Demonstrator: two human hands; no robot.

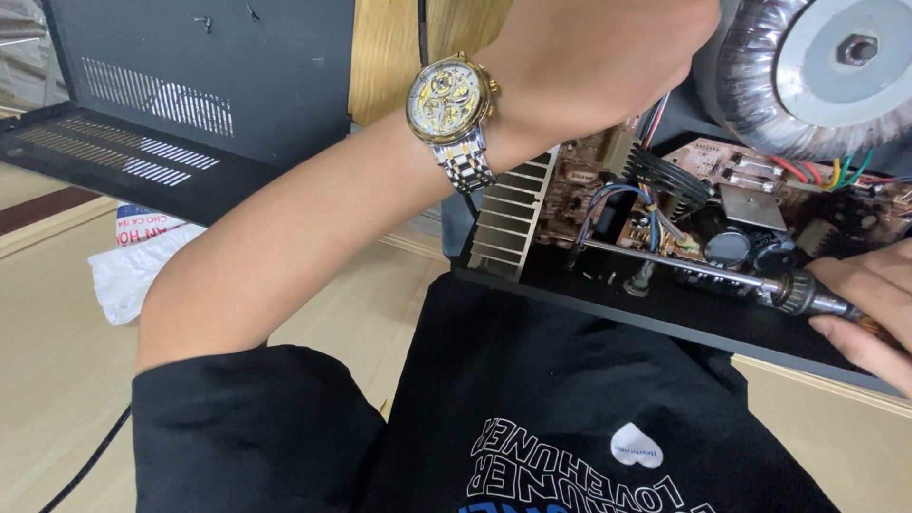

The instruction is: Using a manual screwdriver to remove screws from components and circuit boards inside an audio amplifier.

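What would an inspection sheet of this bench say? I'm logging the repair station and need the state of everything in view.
Surface: pale wooden bench, opened amplifier chassis on it.
Job's things: screwdriver lying across the circuit board; finned heat sink; toroidal transformer.
Clutter: crumpled white plastic bag; black vented cover.
Hands: right hand grips the screwdriver handle; left hand, wristwatch on its wrist, reaches into the chassis.
Cables: coloured wire bundles over the board; black cord on the bench.
Surroundings: nothing seen.
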